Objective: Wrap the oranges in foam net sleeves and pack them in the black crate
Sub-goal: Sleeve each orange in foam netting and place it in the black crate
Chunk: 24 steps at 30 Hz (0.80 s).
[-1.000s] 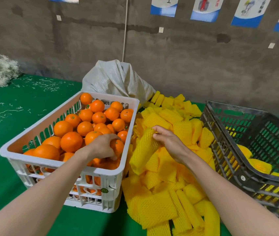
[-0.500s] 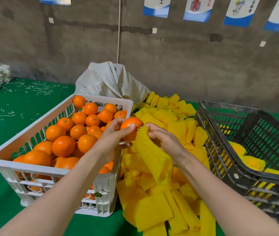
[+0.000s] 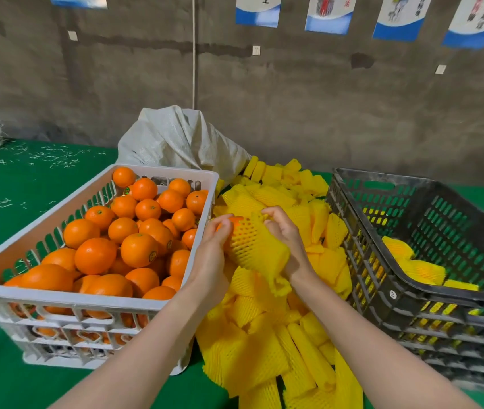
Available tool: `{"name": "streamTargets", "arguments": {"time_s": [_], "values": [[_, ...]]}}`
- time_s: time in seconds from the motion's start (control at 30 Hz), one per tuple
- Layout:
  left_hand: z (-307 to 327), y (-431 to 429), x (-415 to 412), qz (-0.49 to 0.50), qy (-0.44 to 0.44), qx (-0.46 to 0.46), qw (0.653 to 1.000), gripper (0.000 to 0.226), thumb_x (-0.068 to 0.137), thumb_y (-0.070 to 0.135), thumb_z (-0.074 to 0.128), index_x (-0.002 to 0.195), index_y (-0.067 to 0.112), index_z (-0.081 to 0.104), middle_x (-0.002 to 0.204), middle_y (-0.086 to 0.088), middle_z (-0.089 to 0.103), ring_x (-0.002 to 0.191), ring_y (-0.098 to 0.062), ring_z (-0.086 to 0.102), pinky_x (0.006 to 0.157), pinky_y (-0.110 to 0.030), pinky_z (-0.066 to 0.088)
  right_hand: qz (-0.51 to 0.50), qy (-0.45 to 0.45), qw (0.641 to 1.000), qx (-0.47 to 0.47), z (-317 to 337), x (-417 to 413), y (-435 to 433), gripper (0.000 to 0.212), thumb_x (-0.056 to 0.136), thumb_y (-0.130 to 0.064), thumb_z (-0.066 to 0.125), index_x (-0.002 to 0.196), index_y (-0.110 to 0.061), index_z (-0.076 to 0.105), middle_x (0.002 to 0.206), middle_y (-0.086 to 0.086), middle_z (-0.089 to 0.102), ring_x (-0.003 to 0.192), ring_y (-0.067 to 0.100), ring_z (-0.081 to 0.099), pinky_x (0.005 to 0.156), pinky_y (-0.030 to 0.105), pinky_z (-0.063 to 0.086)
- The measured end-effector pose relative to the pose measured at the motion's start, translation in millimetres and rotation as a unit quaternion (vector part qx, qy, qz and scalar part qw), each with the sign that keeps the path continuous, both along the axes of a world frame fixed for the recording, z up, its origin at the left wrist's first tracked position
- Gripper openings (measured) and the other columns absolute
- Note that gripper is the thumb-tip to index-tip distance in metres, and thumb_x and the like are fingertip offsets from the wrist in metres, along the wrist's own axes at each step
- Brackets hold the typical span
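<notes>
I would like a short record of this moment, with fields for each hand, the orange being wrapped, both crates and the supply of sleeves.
left hand: holds the orange at the sleeve's open end
right hand: fingers grip the foam net sleeve
wrapping: sleeve covers most of the orange; its top is bare
white crate: on the left, piled with bare oranges
black crate: on the right, a few wrapped oranges inside
sleeve pile: on the green table, between the crates
</notes>
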<state>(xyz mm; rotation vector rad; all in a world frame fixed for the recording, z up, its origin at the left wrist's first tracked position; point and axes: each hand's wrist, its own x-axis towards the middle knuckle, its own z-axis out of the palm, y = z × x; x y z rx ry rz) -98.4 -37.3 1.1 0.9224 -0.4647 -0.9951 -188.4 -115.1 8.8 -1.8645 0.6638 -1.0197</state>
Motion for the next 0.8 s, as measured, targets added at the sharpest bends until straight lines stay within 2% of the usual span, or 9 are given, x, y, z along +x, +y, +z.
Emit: {"name": "streamTargets", "arguments": {"time_s": [0.07, 0.13, 0.2, 0.3, 0.4, 0.5, 0.6, 0.7, 0.8], "values": [[-3, 0, 0, -0.026, -0.028, -0.012, 0.999, 0.044, 0.083, 0.040, 0.058, 0.121, 0.019, 0.053, 0.127, -0.012, 0.056, 0.116, -0.027, 0.057, 0.098, -0.044, 0.048, -0.036, 0.001, 0.999, -0.019, -3, -2, -1, 0.016, 0.098, -0.003, 0.038, 0.097, -0.014, 0.050, 0.083, -0.001, 0.052, 0.075, 0.011, 0.048, 0.069, 0.028, 0.038], [-6, -1, -1, -0.017, -0.105, 0.000, 0.994, 0.058, 0.068, 0.041, 0.067, 0.121, 0.026, 0.049, 0.121, -0.004, 0.057, 0.107, -0.019, 0.061, 0.082, -0.032, 0.057, -0.066, -0.007, 0.997, -0.039, -5, -3, 3, 0.017, 0.098, -0.005, 0.038, 0.092, -0.017, 0.049, 0.077, -0.006, 0.051, 0.070, 0.007, 0.047, 0.063, 0.024, 0.038], [-9, -3, -1, 0.010, -0.112, 0.005, 0.994, 0.057, 0.065, 0.044, 0.067, 0.116, 0.026, 0.049, 0.115, -0.004, 0.059, 0.100, -0.016, 0.064, 0.073, -0.027, 0.057, -0.102, -0.011, 0.993, -0.055, -6, -2, 9, 0.017, 0.098, -0.008, 0.039, 0.089, -0.018, 0.049, 0.073, -0.010, 0.051, 0.067, 0.004, 0.047, 0.060, 0.027, 0.038], [-7, -9, -4, 0.003, -0.054, 0.001, 0.999, 0.065, 0.076, 0.056, 0.055, 0.128, 0.017, 0.052, 0.122, -0.011, 0.063, 0.111, -0.023, 0.062, 0.095, -0.041, 0.051, -0.143, -0.012, 0.986, -0.085, -6, 3, 16, 0.018, 0.096, -0.022, 0.036, 0.092, -0.013, 0.051, 0.069, -0.004, 0.049, 0.067, 0.019, 0.049, 0.062, 0.039, 0.035], [-5, -16, -1, 0.032, -0.072, 0.018, 0.997, 0.056, 0.094, 0.056, 0.036, 0.133, 0.018, 0.052, 0.126, 0.007, 0.058, 0.118, -0.011, 0.053, 0.096, -0.027, 0.044, -0.148, 0.009, 0.979, -0.142, -12, 5, 24, 0.023, 0.099, -0.023, 0.041, 0.102, -0.004, 0.052, 0.070, 0.000, 0.048, 0.075, 0.037, 0.055, 0.062, 0.044, 0.036], [-9, -17, 3, 0.026, -0.066, 0.008, 0.997, 0.053, 0.096, 0.053, 0.033, 0.129, 0.018, 0.057, 0.113, 0.013, 0.057, 0.112, -0.006, 0.054, 0.084, -0.016, 0.046, -0.132, -0.002, 0.975, -0.178, -13, 2, 26, 0.031, 0.095, -0.039, 0.042, 0.095, -0.010, 0.052, 0.061, -0.011, 0.041, 0.060, 0.012, 0.051, 0.059, 0.038, 0.034], [-12, -18, 3, -0.057, 0.034, -0.045, 0.997, 0.052, 0.097, 0.050, 0.034, 0.092, 0.022, 0.078, 0.096, -0.002, 0.074, 0.090, -0.014, 0.070, 0.069, -0.025, 0.056, -0.114, -0.038, 0.983, -0.138, -9, 2, 16, 0.027, 0.095, -0.032, 0.046, 0.082, -0.009, 0.051, 0.060, -0.009, 0.043, 0.057, 0.004, 0.044, 0.057, 0.033, 0.034], [-13, -20, 3, -0.075, 0.071, -0.027, 0.994, 0.047, 0.083, 0.055, 0.052, 0.104, 0.018, 0.073, 0.102, -0.009, 0.072, 0.095, -0.022, 0.069, 0.079, -0.036, 0.053, -0.092, -0.042, 0.993, -0.054, -4, 4, 3, 0.031, 0.096, -0.024, 0.048, 0.066, -0.017, 0.044, 0.059, -0.009, 0.039, 0.056, 0.004, 0.038, 0.057, 0.030, 0.033], [-14, -20, 4, -0.099, 0.111, -0.024, 0.989, 0.056, 0.074, 0.053, 0.060, 0.113, 0.014, 0.064, 0.095, -0.009, 0.070, 0.088, -0.022, 0.068, 0.077, -0.036, 0.051, -0.071, -0.045, 0.996, 0.016, -1, 5, -2, 0.042, 0.095, -0.025, 0.050, 0.057, -0.019, 0.035, 0.054, -0.005, 0.033, 0.053, 0.005, 0.032, 0.053, 0.028, 0.028]]}}
